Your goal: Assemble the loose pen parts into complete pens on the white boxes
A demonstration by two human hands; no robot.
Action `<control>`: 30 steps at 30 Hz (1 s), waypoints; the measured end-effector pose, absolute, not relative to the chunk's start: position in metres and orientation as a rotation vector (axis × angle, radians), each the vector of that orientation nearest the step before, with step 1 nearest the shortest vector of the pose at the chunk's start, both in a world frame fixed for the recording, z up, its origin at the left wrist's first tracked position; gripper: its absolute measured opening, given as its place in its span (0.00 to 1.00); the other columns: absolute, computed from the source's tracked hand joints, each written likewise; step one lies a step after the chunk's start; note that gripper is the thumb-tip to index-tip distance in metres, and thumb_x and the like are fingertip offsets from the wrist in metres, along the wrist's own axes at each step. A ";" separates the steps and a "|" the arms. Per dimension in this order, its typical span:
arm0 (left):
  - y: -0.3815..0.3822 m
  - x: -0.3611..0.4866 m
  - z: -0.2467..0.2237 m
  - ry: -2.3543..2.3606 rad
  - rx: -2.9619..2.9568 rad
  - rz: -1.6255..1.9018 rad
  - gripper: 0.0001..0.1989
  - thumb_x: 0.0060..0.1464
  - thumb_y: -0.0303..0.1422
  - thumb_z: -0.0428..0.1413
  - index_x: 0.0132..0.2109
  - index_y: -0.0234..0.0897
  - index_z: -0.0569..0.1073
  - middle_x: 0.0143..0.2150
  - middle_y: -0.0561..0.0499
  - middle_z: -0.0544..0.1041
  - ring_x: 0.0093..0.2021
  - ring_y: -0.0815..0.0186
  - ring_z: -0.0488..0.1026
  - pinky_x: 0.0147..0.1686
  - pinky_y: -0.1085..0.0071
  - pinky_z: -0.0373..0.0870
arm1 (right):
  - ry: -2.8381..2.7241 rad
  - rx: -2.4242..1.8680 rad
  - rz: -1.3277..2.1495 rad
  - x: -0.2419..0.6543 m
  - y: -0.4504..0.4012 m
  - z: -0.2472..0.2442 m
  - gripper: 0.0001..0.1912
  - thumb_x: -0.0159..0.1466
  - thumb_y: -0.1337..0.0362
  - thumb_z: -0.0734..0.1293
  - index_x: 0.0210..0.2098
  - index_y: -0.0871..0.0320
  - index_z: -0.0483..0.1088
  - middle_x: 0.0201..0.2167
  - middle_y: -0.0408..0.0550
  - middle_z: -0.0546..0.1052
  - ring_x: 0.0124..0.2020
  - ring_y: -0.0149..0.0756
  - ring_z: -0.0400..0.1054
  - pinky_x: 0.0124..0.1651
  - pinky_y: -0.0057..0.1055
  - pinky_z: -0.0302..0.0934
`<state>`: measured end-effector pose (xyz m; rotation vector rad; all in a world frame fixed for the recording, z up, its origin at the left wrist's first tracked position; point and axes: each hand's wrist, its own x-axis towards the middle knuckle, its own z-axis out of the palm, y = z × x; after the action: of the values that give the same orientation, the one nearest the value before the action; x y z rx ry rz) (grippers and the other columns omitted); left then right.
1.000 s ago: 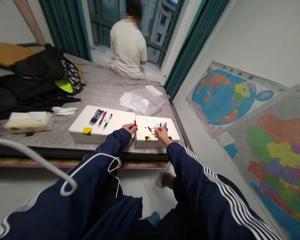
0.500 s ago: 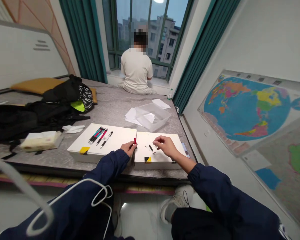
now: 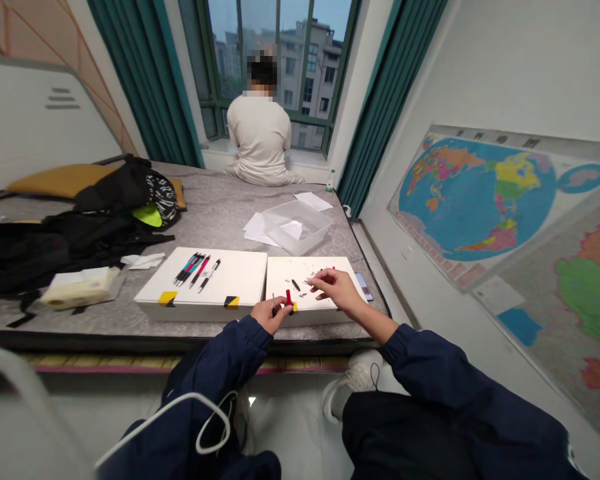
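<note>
My left hand (image 3: 271,315) is closed on a red pen part (image 3: 289,297) at the front edge of the right white box (image 3: 325,308); a thin dark piece also shows between its fingers. My right hand (image 3: 334,287) hovers over the same box with fingertips pinched together; what they hold, if anything, is too small to tell. Beside its fingertips lie a black pen part (image 3: 296,285) and several tiny pieces. Several pens lie on the left white box (image 3: 240,273), among them a red one (image 3: 199,272) and a white and black one (image 3: 209,276).
Behind the boxes are a clear plastic tray (image 3: 300,240) and white papers (image 3: 256,228). A tissue pack (image 3: 80,288) and black bags (image 3: 95,227) lie at the left. A phone (image 3: 364,287) is right of the boxes. A person (image 3: 260,137) sits by the window.
My left hand has moved right and nearer to me with the red part, from the gap between the boxes to the right box's front edge. The camera view has shifted slightly.
</note>
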<state>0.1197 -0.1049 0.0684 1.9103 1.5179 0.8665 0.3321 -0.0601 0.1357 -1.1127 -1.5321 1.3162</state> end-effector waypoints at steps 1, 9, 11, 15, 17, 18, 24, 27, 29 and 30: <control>-0.108 0.120 0.067 1.516 1.919 0.866 0.19 0.54 0.46 0.50 0.41 0.39 0.78 0.19 0.56 0.66 0.21 0.69 0.62 0.25 0.73 0.57 | -1.543 -1.114 1.308 0.333 -0.060 0.133 0.18 0.52 0.53 0.72 0.32 0.62 0.72 0.28 0.48 0.77 0.31 0.35 0.73 0.27 0.26 0.70; -0.101 0.105 0.044 1.574 1.981 0.914 0.19 0.56 0.44 0.49 0.43 0.39 0.77 0.20 0.55 0.68 0.21 0.69 0.63 0.27 0.73 0.59 | -1.725 -1.485 0.947 0.378 -0.016 0.084 0.12 0.53 0.57 0.71 0.27 0.61 0.74 0.23 0.47 0.76 0.23 0.33 0.69 0.22 0.25 0.63; -0.084 0.098 0.043 1.566 2.015 0.902 0.19 0.56 0.45 0.49 0.43 0.39 0.77 0.19 0.55 0.68 0.21 0.69 0.63 0.27 0.73 0.59 | -1.929 -1.513 0.790 0.382 -0.001 0.076 0.08 0.52 0.61 0.72 0.25 0.60 0.75 0.23 0.47 0.76 0.23 0.33 0.68 0.25 0.26 0.61; -0.040 0.085 0.043 1.618 1.996 0.982 0.19 0.54 0.45 0.50 0.44 0.38 0.77 0.22 0.54 0.71 0.23 0.69 0.65 0.27 0.74 0.61 | -2.256 -1.503 0.646 0.369 0.020 0.066 0.02 0.50 0.67 0.73 0.24 0.59 0.77 0.23 0.46 0.77 0.26 0.34 0.69 0.31 0.26 0.58; -0.021 0.082 0.042 1.623 1.993 1.013 0.19 0.54 0.45 0.50 0.44 0.38 0.77 0.23 0.54 0.71 0.22 0.69 0.65 0.27 0.74 0.61 | -2.315 -1.512 0.651 0.357 0.025 0.062 0.02 0.50 0.69 0.73 0.25 0.59 0.77 0.24 0.45 0.77 0.26 0.33 0.69 0.31 0.26 0.57; -0.014 0.082 0.041 1.623 1.993 1.025 0.19 0.54 0.45 0.50 0.44 0.38 0.77 0.23 0.54 0.71 0.22 0.69 0.65 0.27 0.74 0.61 | -2.334 -1.507 0.646 0.351 0.026 0.060 0.02 0.50 0.69 0.73 0.25 0.59 0.76 0.24 0.45 0.77 0.27 0.33 0.69 0.31 0.25 0.56; 0.009 0.084 0.024 1.608 1.962 1.033 0.21 0.53 0.46 0.50 0.44 0.37 0.77 0.22 0.55 0.70 0.22 0.70 0.63 0.27 0.74 0.60 | -2.438 -1.508 0.494 0.342 0.032 0.061 0.05 0.52 0.67 0.73 0.29 0.60 0.76 0.27 0.49 0.77 0.29 0.35 0.69 0.32 0.26 0.55; 0.009 0.083 0.014 1.617 1.883 1.045 0.21 0.53 0.45 0.50 0.44 0.37 0.78 0.21 0.55 0.68 0.22 0.70 0.62 0.26 0.74 0.59 | -2.480 -1.474 0.385 0.347 0.039 0.072 0.07 0.55 0.65 0.71 0.33 0.60 0.76 0.31 0.51 0.78 0.31 0.36 0.69 0.34 0.26 0.56; 0.007 0.083 0.008 1.607 1.848 1.055 0.20 0.53 0.45 0.51 0.43 0.36 0.78 0.19 0.55 0.66 0.21 0.70 0.61 0.25 0.73 0.58 | -2.529 -1.446 0.359 0.347 0.044 0.078 0.05 0.56 0.66 0.71 0.33 0.60 0.76 0.31 0.51 0.78 0.32 0.36 0.69 0.35 0.26 0.56; 0.006 0.083 0.006 1.594 1.838 1.064 0.20 0.53 0.45 0.51 0.43 0.36 0.78 0.19 0.56 0.65 0.21 0.70 0.61 0.25 0.73 0.58 | -2.569 -1.426 0.367 0.344 0.047 0.080 0.05 0.55 0.67 0.70 0.32 0.59 0.77 0.31 0.50 0.78 0.31 0.36 0.69 0.36 0.26 0.57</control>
<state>0.0827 0.0062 0.0062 1.8380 1.5941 1.0642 0.3437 0.0466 0.0801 -1.4257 -2.5687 0.3671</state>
